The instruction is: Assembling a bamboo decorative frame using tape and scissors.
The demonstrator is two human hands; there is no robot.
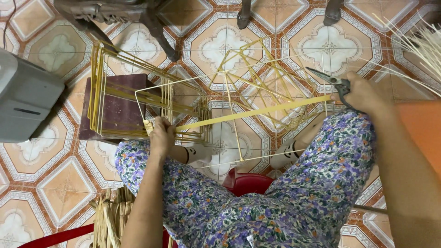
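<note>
Patterned floor tiles (pixel 59 179) carry finished bamboo frames (pixel 138 98) at centre left, while the left hand (pixel 161 135) fingers grip one end of an unfinished bamboo strip (pixel 252 112) and the right hand (pixel 365 94) fingers hold shears (pixel 333 83) at its other end, centre right.

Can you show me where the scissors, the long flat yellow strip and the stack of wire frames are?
Grey metal scissors (pixel 331 82): head view, on the blades near the pivot.
Long flat yellow strip (pixel 257 111): head view, on its middle stretch.
Stack of yellow wire frames (pixel 98 87): head view, on the left edge of the stack.
</note>
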